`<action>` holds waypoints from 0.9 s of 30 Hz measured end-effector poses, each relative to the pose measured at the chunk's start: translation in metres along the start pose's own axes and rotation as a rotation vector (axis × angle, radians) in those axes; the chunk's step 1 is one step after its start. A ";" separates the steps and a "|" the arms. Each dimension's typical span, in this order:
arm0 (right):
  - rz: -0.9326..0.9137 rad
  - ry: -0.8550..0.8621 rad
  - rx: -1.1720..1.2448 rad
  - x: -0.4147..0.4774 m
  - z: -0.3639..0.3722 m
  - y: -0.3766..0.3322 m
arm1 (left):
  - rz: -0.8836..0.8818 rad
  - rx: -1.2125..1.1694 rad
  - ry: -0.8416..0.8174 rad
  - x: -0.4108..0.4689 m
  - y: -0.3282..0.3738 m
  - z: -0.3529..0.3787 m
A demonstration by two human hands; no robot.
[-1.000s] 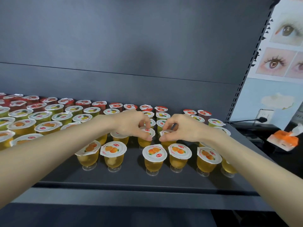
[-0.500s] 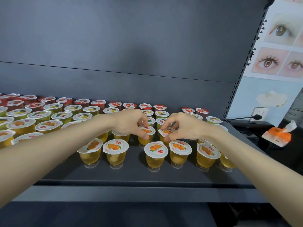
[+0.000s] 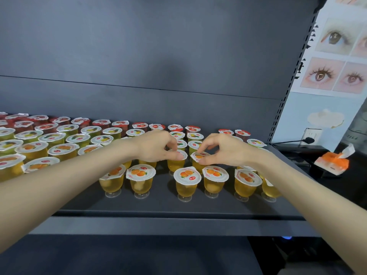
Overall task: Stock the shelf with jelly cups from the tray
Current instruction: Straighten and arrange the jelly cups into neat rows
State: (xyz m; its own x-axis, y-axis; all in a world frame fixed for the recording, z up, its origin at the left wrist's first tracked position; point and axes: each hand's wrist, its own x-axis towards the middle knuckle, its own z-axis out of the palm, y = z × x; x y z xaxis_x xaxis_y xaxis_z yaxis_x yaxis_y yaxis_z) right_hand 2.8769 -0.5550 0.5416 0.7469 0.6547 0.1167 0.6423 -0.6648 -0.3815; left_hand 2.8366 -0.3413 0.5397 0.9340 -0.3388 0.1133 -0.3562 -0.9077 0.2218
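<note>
Jelly cups (image 3: 187, 180) stand in rows on the shelf (image 3: 158, 205), tissue pack (image 3: 332, 162) to its right.

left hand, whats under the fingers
The left hand pinches the lid of an orange jelly cup on the shelf; cups under the palm are mostly hidden.

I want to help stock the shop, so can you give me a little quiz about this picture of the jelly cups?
1. True or false: the left hand and the right hand each pinch an orange jelly cup.
2. Pick one: the back-row cups look (a) red, (b) blue, (c) purple.
3. What orange thing lies to the right of the shelf?
Key: 1 true; 2 a; 3 the tissue pack.
</note>
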 end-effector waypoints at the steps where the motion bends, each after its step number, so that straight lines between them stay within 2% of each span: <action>1: 0.002 0.012 0.006 -0.003 -0.001 0.000 | 0.002 -0.014 0.010 -0.003 0.002 -0.001; 5: -0.002 0.016 0.068 -0.019 -0.006 0.000 | 0.035 -0.100 0.047 -0.016 0.014 -0.005; 11: 0.014 -0.032 0.120 -0.044 -0.003 -0.004 | 0.080 -0.183 -0.005 -0.038 0.030 0.002; 20: -0.029 0.036 -0.192 -0.068 0.016 -0.016 | 0.136 0.078 0.061 -0.054 0.051 0.035; 27: -0.054 0.132 -0.123 -0.074 0.026 -0.019 | 0.069 0.200 0.134 -0.064 0.048 0.035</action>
State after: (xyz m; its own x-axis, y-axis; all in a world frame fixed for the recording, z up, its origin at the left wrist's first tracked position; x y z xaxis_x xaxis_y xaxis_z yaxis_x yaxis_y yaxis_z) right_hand 2.8050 -0.5808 0.5164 0.7218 0.6429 0.2563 0.6921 -0.6744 -0.2574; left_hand 2.7607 -0.3716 0.5096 0.8911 -0.3776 0.2518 -0.3935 -0.9192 0.0141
